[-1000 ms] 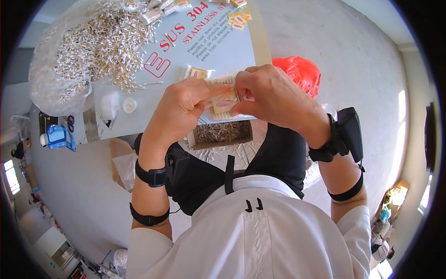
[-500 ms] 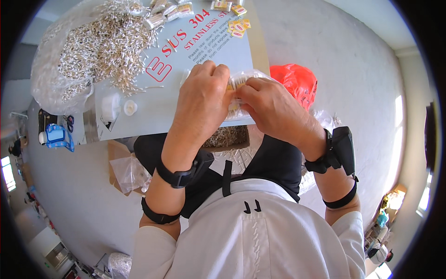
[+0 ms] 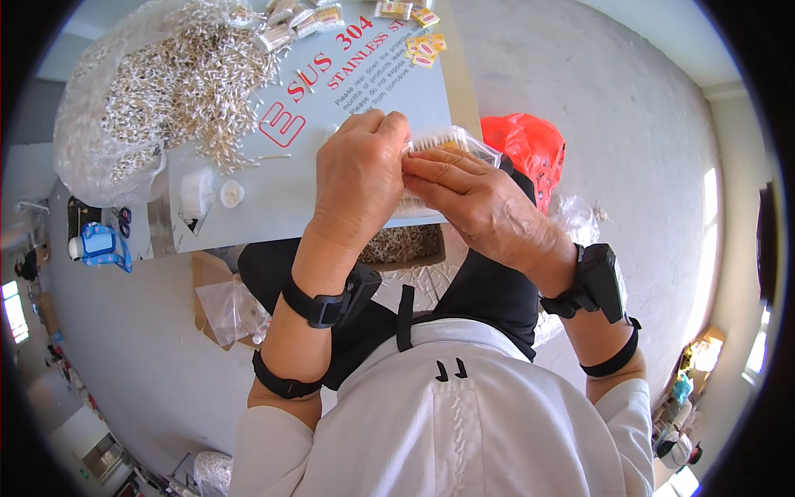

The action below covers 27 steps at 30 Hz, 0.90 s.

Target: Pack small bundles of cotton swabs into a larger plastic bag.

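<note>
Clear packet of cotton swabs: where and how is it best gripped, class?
Probably pinch the packet of cotton swabs lightly by its right end, coming from the far right: there clear film juts out free, while the left hand and right hand crowd its left and near sides.

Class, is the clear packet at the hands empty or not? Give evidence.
Not empty: cotton swabs show through the clear packet. How full, I cannot tell; the left hand and right hand hide part.
</note>
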Each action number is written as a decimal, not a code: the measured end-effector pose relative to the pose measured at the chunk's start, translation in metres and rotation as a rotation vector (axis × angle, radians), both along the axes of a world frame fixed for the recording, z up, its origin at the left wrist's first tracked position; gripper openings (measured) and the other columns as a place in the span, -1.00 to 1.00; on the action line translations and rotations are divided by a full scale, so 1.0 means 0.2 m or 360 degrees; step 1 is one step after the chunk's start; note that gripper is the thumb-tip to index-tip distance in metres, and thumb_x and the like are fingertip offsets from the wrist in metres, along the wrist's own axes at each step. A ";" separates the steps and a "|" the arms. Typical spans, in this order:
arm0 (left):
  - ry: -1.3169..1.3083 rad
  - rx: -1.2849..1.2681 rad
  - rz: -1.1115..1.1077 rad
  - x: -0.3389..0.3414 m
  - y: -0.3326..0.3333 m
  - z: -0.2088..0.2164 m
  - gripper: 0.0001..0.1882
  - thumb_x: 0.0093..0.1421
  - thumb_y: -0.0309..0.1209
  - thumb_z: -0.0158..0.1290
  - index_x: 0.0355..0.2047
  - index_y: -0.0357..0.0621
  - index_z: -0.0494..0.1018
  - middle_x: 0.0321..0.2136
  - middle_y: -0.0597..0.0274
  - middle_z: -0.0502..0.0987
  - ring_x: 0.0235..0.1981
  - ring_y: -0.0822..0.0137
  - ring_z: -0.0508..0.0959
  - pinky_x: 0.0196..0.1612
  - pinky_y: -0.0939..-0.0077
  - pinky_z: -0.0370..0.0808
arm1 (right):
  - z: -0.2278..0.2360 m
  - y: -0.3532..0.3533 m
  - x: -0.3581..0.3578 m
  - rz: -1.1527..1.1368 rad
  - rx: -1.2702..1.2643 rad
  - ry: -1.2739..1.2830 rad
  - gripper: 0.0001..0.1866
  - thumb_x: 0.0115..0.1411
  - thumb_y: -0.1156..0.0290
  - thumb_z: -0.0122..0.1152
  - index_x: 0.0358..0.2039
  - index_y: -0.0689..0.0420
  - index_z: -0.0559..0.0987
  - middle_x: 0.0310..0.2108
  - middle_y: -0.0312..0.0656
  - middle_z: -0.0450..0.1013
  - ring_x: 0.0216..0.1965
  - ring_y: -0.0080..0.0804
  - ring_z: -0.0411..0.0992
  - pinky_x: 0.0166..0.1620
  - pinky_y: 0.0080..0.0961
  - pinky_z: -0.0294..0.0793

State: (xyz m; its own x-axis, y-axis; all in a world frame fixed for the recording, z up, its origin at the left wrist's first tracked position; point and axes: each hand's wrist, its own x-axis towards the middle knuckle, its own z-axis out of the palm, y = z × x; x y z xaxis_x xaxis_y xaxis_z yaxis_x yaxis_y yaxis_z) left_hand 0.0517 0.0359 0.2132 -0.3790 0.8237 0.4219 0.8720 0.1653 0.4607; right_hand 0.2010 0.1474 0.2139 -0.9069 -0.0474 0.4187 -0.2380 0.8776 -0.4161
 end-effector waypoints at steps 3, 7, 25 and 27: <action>-0.0038 0.0164 -0.0075 -0.02 0.00 0.01 -0.89 0.01 -0.61 0.12 -0.48 -0.20 0.41 -0.53 0.12 0.48 -0.40 0.05 0.53 -0.37 0.19 0.47 | -0.01 0.00 0.00 -0.0038 -0.0049 -0.0010 -0.64 0.03 0.55 0.12 -0.11 0.31 0.57 -0.04 0.00 0.51 0.03 -0.05 0.47 0.14 -0.26 0.45; -0.0258 0.0141 -0.0261 0.02 -0.04 0.03 -0.90 0.02 -0.64 0.09 -0.46 -0.24 0.39 -0.50 0.11 0.47 -0.40 0.03 0.50 -0.36 0.17 0.46 | -0.03 0.00 0.00 -0.0139 -0.0172 -0.0102 -0.71 0.00 0.53 0.14 -0.21 0.29 0.58 -0.11 -0.05 0.53 -0.02 -0.09 0.50 0.05 -0.28 0.50; -0.0453 -0.0113 -0.0253 -0.04 -0.11 0.02 -0.89 0.00 -0.69 0.09 -0.46 -0.26 0.43 -0.46 0.09 0.51 -0.31 0.02 0.52 -0.26 0.18 0.47 | 0.06 -0.03 -0.05 -0.0315 0.0409 0.0240 -0.72 -0.09 0.51 0.17 -0.30 0.27 0.48 -0.27 -0.14 0.39 -0.12 -0.16 0.37 0.02 -0.25 0.34; -0.0510 -0.0160 -0.0291 -0.04 -0.12 0.03 -0.90 0.01 -0.68 0.09 -0.45 -0.26 0.44 -0.45 0.08 0.52 -0.31 0.01 0.52 -0.25 0.18 0.47 | -0.03 -0.03 -0.06 -0.0315 0.0315 0.0209 -0.72 -0.12 0.52 0.18 -0.31 0.26 0.47 -0.29 -0.14 0.38 -0.14 -0.16 0.37 0.01 -0.23 0.32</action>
